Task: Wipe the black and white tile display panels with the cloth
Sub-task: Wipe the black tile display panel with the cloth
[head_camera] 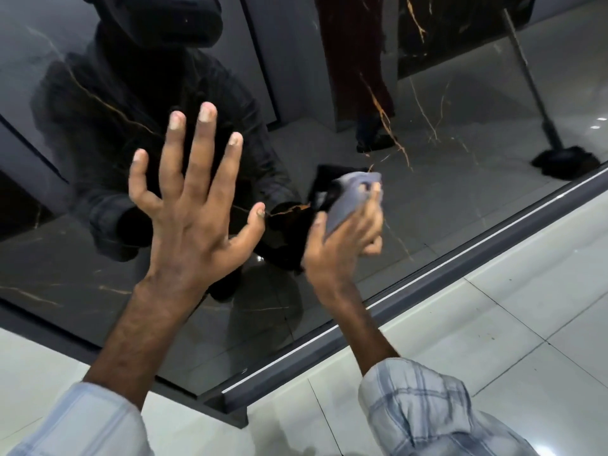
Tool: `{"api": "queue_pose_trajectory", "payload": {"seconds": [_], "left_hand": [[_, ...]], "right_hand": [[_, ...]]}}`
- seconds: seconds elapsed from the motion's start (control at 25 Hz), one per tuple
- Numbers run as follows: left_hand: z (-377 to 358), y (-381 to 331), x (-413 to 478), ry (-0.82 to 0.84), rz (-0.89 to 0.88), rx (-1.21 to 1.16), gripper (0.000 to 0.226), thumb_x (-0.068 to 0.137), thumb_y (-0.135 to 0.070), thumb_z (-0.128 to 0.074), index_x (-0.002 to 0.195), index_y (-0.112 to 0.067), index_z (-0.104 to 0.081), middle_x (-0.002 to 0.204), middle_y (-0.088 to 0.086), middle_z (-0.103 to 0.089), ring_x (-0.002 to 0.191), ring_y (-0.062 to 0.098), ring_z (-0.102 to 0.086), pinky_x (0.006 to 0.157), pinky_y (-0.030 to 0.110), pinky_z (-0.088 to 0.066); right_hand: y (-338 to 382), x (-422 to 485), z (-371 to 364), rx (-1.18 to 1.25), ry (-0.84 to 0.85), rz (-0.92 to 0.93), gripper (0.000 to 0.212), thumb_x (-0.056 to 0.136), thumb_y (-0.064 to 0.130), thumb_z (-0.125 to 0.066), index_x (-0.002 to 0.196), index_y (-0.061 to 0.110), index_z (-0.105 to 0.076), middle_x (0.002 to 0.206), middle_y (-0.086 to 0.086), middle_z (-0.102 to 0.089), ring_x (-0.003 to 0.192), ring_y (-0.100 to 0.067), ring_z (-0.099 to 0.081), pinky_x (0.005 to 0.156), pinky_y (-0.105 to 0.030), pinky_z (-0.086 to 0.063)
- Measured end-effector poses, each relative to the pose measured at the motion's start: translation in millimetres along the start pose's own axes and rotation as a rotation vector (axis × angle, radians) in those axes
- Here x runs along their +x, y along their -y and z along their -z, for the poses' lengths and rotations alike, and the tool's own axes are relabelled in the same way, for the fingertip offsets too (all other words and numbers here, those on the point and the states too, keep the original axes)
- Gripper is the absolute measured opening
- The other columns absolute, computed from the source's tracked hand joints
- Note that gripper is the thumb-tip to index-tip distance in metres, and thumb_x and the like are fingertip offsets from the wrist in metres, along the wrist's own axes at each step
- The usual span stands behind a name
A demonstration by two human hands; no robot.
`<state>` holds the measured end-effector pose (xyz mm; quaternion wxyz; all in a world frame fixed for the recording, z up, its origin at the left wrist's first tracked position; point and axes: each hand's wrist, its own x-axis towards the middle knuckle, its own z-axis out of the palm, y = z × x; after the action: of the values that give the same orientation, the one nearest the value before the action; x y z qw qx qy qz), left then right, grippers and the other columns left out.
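Note:
A glossy black tile panel [444,179] with thin gold veins fills most of the view and mirrors the room. My left hand [194,205] lies flat on it with the fingers spread wide. To its right, my right hand [345,238] grips a small grey-blue cloth [348,199] and holds it against the panel surface. Both hands show as dark reflections in the tile. No white panel can be made out.
A dark metal frame rail [427,287] runs diagonally along the panel's lower edge. Below it lies a pale tiled floor [493,340]. A mop [559,156] and a standing person's legs [371,126] appear as reflections in the panel.

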<state>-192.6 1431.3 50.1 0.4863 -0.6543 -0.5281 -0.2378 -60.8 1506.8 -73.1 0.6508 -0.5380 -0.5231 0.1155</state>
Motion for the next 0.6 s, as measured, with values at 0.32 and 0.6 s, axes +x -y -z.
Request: {"api": "queue_pose_trajectory", "payload": {"seconds": [0.32, 0.6], "left_hand": [[-21.1, -1.4, -1.0, -0.027, -0.006, 0.155, 0.078, 0.094, -0.048, -0.056, 0.161, -0.012, -0.037, 0.169, 0.012, -0.025, 0.156, 0.04, -0.02, 0.123, 0.062, -0.008], [5.2, 3.5, 8.5, 0.005, -0.026, -0.001, 0.069, 0.094, -0.042, -0.059, 0.155, -0.012, -0.048, 0.169, 0.011, -0.028, 0.158, 0.032, -0.02, 0.121, 0.056, -0.01]], "right_hand": [[-17.1, 50.2, 10.1, 0.039, -0.108, -0.174, 0.077, 0.096, 0.049, -0.046, 0.16, 0.02, -0.015, 0.169, -0.008, -0.023, 0.145, -0.035, -0.031, 0.113, -0.063, -0.028], [20.6, 83.1, 16.4, -0.022, -0.063, 0.327, 0.069, 0.094, 0.039, -0.059, 0.154, 0.017, -0.031, 0.166, -0.012, -0.032, 0.14, -0.041, -0.038, 0.107, -0.058, -0.035]]}}
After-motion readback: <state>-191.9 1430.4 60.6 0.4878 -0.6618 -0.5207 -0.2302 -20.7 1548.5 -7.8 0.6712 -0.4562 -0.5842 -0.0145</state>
